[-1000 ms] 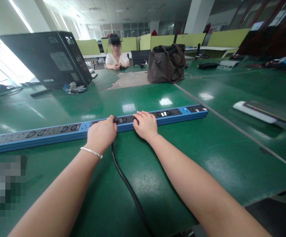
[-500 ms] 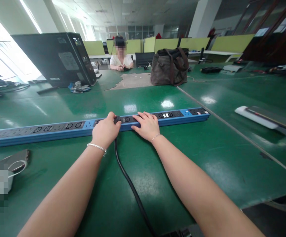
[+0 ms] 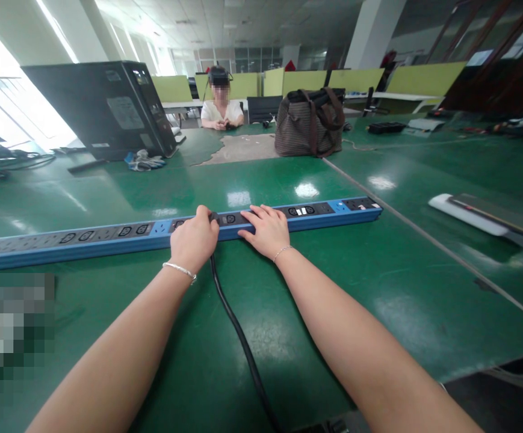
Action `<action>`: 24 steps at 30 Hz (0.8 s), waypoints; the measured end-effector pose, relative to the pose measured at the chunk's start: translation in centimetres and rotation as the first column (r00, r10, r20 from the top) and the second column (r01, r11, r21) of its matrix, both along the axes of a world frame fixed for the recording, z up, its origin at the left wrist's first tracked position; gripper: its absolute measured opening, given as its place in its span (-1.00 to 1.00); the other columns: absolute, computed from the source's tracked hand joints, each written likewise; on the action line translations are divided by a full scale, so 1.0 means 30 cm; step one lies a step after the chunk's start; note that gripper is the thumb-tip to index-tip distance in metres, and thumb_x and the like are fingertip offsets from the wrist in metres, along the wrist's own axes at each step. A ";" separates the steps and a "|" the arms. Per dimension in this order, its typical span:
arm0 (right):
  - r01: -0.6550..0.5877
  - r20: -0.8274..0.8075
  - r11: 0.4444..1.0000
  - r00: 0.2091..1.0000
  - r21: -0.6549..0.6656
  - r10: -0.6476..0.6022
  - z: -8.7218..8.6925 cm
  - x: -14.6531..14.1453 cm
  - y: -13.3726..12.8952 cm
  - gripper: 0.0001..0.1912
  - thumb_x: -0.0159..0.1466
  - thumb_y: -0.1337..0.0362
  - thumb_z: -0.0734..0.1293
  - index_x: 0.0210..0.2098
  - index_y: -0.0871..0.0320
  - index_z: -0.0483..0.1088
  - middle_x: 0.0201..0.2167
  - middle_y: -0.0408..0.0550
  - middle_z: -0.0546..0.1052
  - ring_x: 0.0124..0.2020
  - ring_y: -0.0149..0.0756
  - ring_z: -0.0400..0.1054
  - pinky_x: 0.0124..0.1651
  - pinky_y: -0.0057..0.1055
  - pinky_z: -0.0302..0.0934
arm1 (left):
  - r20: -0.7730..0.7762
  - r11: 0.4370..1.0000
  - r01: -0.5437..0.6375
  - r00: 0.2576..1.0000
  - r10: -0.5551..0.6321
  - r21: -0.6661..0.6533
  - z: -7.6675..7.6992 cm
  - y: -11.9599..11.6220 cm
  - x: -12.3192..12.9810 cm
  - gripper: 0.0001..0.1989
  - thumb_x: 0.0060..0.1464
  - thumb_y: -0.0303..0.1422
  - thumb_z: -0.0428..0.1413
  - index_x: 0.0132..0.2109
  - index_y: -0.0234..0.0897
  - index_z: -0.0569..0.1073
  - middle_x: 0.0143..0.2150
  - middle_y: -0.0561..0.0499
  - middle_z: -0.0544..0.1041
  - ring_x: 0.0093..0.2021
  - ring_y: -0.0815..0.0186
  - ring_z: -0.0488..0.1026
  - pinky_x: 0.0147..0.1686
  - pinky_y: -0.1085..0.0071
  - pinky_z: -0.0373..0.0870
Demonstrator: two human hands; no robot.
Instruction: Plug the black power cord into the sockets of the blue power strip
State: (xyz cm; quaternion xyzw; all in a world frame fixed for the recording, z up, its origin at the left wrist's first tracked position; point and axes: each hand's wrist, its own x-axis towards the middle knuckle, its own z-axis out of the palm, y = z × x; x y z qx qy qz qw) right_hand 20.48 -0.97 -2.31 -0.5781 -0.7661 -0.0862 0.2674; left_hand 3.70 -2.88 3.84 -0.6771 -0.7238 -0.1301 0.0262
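Seeing a hard, glossy green surface (image 3: pixel 378 300) with patches of mirrored light and a pale straight seam (image 3: pixel 446 251). Noting a long, box-shaped power strip (image 3: pixel 159 228), straight-edged and smooth, and a round, rubbery-looking cable (image 3: pixel 238 329) in a gentle curve toward the near edge. Making out, farther back, a textured brown bag (image 3: pixel 309 129) and crumpled gloves (image 3: pixel 144 160). Pinching a black plug (image 3: pixel 215 216) in the narrowed fingers of the left hand (image 3: pixel 193 243), at the power strip; cannot tell how deeply seated. Laying the right hand (image 3: pixel 268 231) just beside, fingers spread across the power strip, thumb at the near side. Lies crosswise on the surface, under both hands, right end near the seam. Looks blue along the sides, with dark socket panels (image 3: pixel 132 230) on top, blue sections between, and small white patches (image 3: pixel 301 211) right of the hands.
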 end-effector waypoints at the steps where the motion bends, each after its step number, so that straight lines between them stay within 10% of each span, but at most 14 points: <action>1: -0.002 -0.001 1.000 1.000 0.001 0.002 0.000 0.000 0.000 -0.51 0.22 -0.05 0.30 0.10 -0.07 0.36 0.17 -0.13 0.37 0.19 -0.13 0.13 0.17 -0.13 -0.03 | 0.020 1.000 -0.007 1.000 0.007 -0.005 0.000 0.004 -0.003 -0.64 0.16 -0.23 -0.15 0.02 -0.23 0.33 -0.23 -0.20 0.57 -0.18 0.01 0.52 -0.20 0.14 0.39; 8: 0.000 -0.003 1.000 1.000 -0.011 0.000 0.001 0.000 -0.001 -0.51 0.23 -0.06 0.29 0.11 -0.08 0.36 0.18 -0.13 0.35 0.19 -0.13 0.12 0.17 -0.13 -0.04 | 0.187 0.999 -0.044 0.982 0.038 0.027 -0.003 0.005 -0.013 -0.67 0.14 -0.21 -0.11 -0.01 -0.20 0.34 -0.20 -0.17 0.57 -0.13 0.04 0.51 -0.14 0.15 0.39; 15: -0.007 0.001 1.000 1.000 -0.020 0.007 0.004 0.002 -0.002 -0.52 0.23 -0.05 0.29 0.11 -0.08 0.36 0.18 -0.13 0.36 0.20 -0.14 0.13 0.17 -0.14 -0.03 | 0.168 0.904 -0.037 0.985 -0.039 0.426 0.278 -0.068 -0.052 -0.63 0.13 -0.20 -0.07 0.04 -0.22 0.33 -0.30 0.01 0.50 -0.13 0.08 0.49 -0.07 0.08 0.36; 19: -0.007 -0.013 1.000 1.000 -0.021 0.006 0.001 0.003 0.001 -0.52 0.23 -0.04 0.29 0.10 -0.07 0.37 0.17 -0.10 0.37 0.20 -0.13 0.13 0.17 -0.12 -0.03 | 0.067 0.959 -0.088 0.995 0.073 0.268 0.360 -0.044 -0.203 -0.63 0.07 -0.18 -0.03 -0.03 -0.24 0.42 -0.29 0.00 0.48 -0.17 0.14 0.46 -0.08 0.13 0.35; 24: -0.011 -0.031 1.000 0.999 -0.021 0.011 -0.002 0.001 0.004 -0.53 0.22 -0.04 0.29 0.09 -0.07 0.38 0.18 -0.09 0.36 0.20 -0.10 0.13 0.17 -0.09 -0.05 | 0.060 0.980 -0.199 0.978 0.199 -0.004 0.279 -0.011 -0.377 -0.66 0.11 -0.24 -0.06 -0.01 -0.23 0.38 -0.45 0.06 0.45 -0.42 0.33 0.38 -0.27 0.35 0.34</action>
